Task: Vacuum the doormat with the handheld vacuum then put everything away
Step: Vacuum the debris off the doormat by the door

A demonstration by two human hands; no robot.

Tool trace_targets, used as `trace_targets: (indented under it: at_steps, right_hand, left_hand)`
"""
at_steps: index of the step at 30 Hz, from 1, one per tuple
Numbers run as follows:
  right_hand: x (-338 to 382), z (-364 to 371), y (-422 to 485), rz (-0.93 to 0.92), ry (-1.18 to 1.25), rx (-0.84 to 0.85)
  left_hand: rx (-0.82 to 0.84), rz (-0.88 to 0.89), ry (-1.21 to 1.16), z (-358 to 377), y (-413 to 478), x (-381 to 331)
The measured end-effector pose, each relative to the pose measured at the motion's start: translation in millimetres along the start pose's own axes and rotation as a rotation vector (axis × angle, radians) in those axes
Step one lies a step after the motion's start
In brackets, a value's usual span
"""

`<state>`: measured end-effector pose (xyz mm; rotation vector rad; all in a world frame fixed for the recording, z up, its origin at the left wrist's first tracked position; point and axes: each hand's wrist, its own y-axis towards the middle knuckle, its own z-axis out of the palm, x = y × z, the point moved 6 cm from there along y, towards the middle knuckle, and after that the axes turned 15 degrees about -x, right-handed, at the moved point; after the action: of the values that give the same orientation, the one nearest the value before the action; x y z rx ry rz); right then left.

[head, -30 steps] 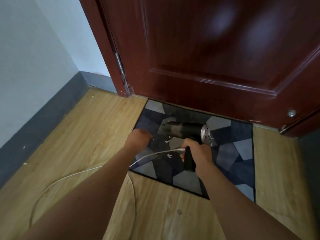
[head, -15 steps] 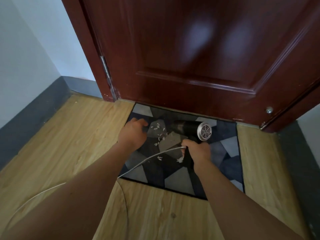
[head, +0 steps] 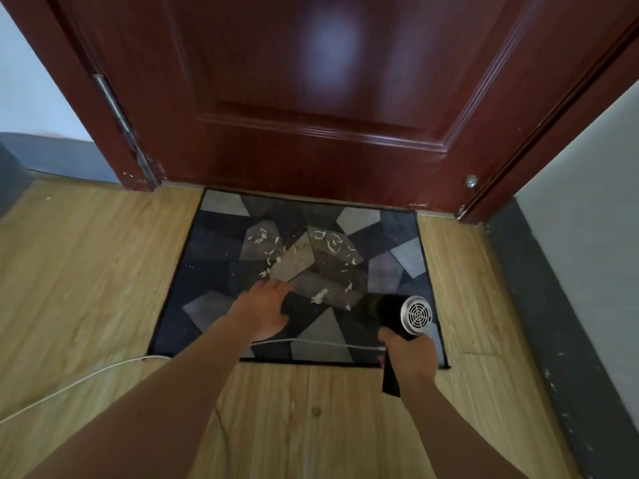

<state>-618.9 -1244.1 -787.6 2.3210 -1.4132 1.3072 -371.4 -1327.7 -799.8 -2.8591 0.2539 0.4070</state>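
Note:
A dark doormat [head: 214,243] with grey and blue patches lies on the wooden floor in front of a red-brown door. White scraps and dark crumbs [head: 297,247] are scattered over its middle. My right hand [head: 408,354] grips the black handle of the handheld vacuum [head: 390,311], whose round silver grille faces me. The vacuum lies across the mat's near right part, nozzle pointing left. My left hand [head: 262,307] rests on the mat at the nozzle end, fingers touching it. A white cable [head: 311,342] runs from the handle leftward across the floor.
The shut red-brown door [head: 311,98] stands right behind the mat. A grey wall with a dark skirting [head: 539,305] borders the right side. The cable [head: 69,385] trails over the floorboards at the left.
The vacuum and my right hand have moved from the mat's middle toward its near right corner. My left hand moved from the far left of the mat toward its middle. The view turned left.

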Motion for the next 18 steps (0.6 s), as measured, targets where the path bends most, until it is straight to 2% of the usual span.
trace_targets:
  at_steps: [4, 8, 13, 18]
  right_hand:
    - [-26, 8, -2, 0.009, -0.027, 0.027]
    - [-24, 13, -4, 0.008, -0.023, 0.064]
    - [-22, 21, -2, 0.012, -0.009, 0.093]
    - [-26, 27, -1, 0.013, -0.017, 0.096]
  left_hand:
    - [0.126, 0.124, 0.177, 24, -14, -7]
    - [0.126, 0.207, 0.255, 39, -23, -22]
    - [0.068, 0.291, 0.205, 45, -19, -32]
    - [0.048, 0.118, 0.047, 37, -9, -8]
